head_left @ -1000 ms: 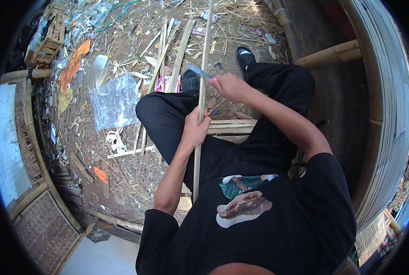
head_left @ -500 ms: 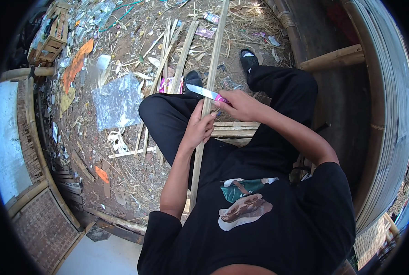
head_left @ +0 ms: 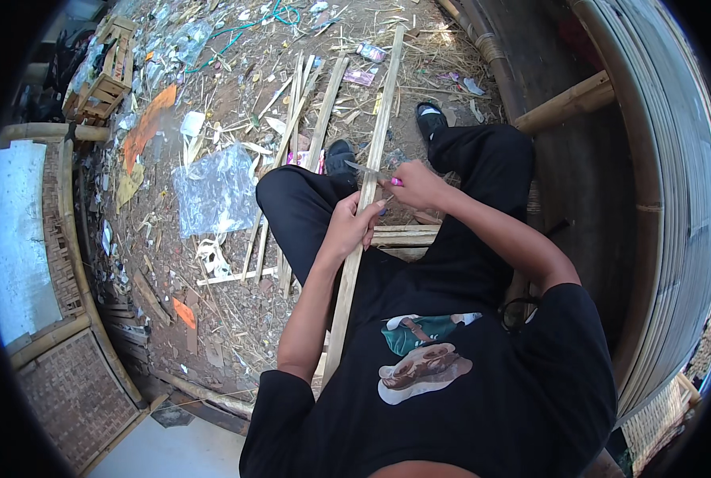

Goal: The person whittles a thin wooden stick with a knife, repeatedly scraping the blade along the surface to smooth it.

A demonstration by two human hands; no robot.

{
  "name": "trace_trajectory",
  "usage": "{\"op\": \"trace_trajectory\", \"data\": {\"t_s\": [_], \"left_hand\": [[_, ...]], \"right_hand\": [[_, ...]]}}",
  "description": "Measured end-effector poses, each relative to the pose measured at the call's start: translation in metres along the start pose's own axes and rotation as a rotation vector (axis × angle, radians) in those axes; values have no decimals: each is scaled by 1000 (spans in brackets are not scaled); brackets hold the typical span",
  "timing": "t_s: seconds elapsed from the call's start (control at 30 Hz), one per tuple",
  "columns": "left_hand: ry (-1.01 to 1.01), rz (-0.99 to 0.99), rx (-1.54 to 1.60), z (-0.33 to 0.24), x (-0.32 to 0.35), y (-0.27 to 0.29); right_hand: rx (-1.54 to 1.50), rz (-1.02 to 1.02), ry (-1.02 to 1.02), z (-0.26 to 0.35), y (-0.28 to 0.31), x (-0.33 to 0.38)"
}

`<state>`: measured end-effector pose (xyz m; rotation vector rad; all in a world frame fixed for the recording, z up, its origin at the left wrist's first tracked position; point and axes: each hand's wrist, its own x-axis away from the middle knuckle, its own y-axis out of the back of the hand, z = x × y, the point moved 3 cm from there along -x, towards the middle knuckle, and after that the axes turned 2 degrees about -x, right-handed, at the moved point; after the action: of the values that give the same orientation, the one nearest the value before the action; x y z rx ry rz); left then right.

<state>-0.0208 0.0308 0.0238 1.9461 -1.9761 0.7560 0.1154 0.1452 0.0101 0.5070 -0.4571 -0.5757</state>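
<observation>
A long, pale strip (head_left: 383, 119) of wood or bamboo slants from my lap out past my feet. My left hand (head_left: 350, 225) is wrapped round it above my thighs. Just beyond, my right hand (head_left: 421, 185) grips a knife (head_left: 361, 167) by its pink handle. The blade crosses the strip and points left, its edge turned so that the flat shows only narrowly. Whether the blade cuts into the strip or only rests against it, I cannot tell. Under the strip, between my legs, are pale slats (head_left: 403, 237).
More long strips (head_left: 326, 111) lie on the littered ground left of my feet, beside a clear plastic sheet (head_left: 216, 191). A wooden crate (head_left: 108, 76) stands at the far left. Woven panels (head_left: 76, 398) edge the left; bamboo poles (head_left: 650, 199) rise close on my right.
The strip's far end has come down into view as the strip moved toward me. The knife has turned, its blade now showing narrower. My right hand has shifted slightly right.
</observation>
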Motion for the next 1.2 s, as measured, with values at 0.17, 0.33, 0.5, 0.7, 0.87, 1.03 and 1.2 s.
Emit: {"op": "trace_trajectory", "data": {"t_s": [0.17,0.33,0.5,0.7,0.87,1.03,1.2], "left_hand": [[-11,-12,36,-1,-4,-8],[118,42,156,-3,-3,-10],[108,32,44,-1,-3,-10],[-50,-144,-452,23,-19,0],[-85,-167,-647,14,-19,-3],[-29,-179,-747,12,-20,-7],[-57,-199,-788,15,-21,-4]], "right_hand": [[119,-83,-158,-6,-6,-7],[208,-78,26,-7,-14,-5],[227,-150,-36,-6,-21,-9],[218,-8,-53,1,-41,-7],[144,85,-76,-3,-45,-3],[185,42,-104,-1,-50,-5],[200,-20,-79,-2,-55,-12]]}}
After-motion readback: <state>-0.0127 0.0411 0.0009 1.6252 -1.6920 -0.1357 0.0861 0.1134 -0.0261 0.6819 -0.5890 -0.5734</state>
